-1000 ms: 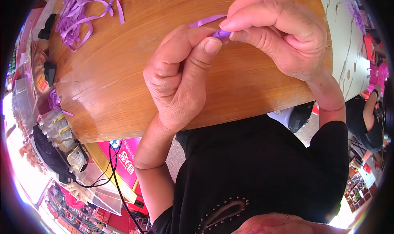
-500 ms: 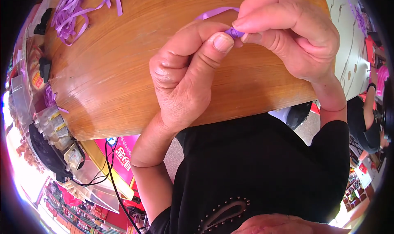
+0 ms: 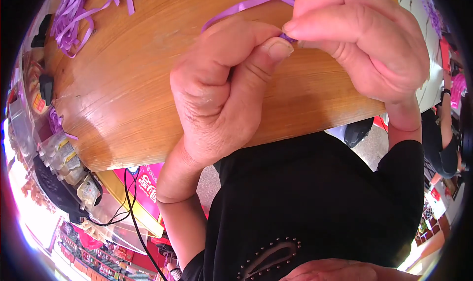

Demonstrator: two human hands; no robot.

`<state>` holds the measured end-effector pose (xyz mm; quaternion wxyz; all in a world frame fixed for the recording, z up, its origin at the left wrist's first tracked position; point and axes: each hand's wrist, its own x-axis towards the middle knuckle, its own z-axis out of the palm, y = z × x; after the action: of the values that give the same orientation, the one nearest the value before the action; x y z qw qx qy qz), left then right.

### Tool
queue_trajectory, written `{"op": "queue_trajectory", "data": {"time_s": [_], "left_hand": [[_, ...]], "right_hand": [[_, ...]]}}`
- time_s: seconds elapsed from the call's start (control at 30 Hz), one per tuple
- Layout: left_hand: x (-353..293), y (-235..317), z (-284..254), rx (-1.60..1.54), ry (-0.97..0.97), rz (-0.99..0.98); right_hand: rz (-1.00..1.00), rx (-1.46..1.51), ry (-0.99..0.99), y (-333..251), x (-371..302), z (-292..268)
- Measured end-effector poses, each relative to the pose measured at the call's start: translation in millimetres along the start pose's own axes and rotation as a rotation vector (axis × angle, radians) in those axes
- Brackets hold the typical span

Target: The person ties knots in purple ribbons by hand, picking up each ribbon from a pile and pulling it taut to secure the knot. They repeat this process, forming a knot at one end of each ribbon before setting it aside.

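Above the wooden table, my two hands meet with their fingertips nearly touching. A purple ribbon (image 3: 246, 5) arches behind them, and a small wound bit of it shows between the fingers. Thumb and forefinger of my left hand (image 3: 219, 86) pinch that wound part from the left. From the right, the fingertips of my right hand (image 3: 367, 42) close on the same ribbon; its thumb is mostly hidden behind the forefinger. How the ribbon is wrapped or knotted is largely covered by the fingers.
A heap of purple ribbons (image 3: 74, 19) lies at the table's far left. The wooden table (image 3: 123, 108) ends in front of my body. Clear packets (image 3: 69, 155) and black cables (image 3: 129, 197) are beyond its left edge. At the right, another person's arm (image 3: 446, 108) shows.
Both hands have spread slightly and appear larger. Less of the wound ribbon shows between the fingers, and more of the ribbon's arch shows behind them.
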<state>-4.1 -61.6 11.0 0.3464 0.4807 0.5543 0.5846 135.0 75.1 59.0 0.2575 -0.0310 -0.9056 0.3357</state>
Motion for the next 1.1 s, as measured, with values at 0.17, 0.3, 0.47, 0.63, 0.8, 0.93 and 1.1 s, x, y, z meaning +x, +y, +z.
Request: {"op": "queue_trajectory", "data": {"time_s": [0.17,0.3,0.47,0.63,0.8,0.93,1.1], "left_hand": [[-0.3,-5.9,0.9,-0.149,0.058,-0.040],[7.0,-7.4,0.0,-0.221,0.036,0.053],[7.7,-5.7,2.9,-0.385,0.004,0.050],[6.8,-2.6,0.6,-0.371,0.003,-0.001],[7.6,-7.0,2.8,-0.340,0.005,0.080],[9.5,-10.0,2.5,-0.226,-0.011,0.173],[10.1,-8.1,-2.0,0.285,0.057,0.403]], "right_hand": [[-0.049,0.009,-0.038,8.8,-2.1,4.3],[-0.107,-0.016,-0.060,11.8,4.0,-1.3],[0.291,0.096,-0.141,-18.5,20.3,-24.1],[0.339,0.073,-0.135,-18.6,16.1,-24.0],[0.008,-0.104,-0.054,-10.1,2.1,-14.5],[0.039,-0.115,-0.039,-14.7,1.1,-14.6],[0.093,-0.059,-0.011,-14.7,-0.6,-4.7]]}}
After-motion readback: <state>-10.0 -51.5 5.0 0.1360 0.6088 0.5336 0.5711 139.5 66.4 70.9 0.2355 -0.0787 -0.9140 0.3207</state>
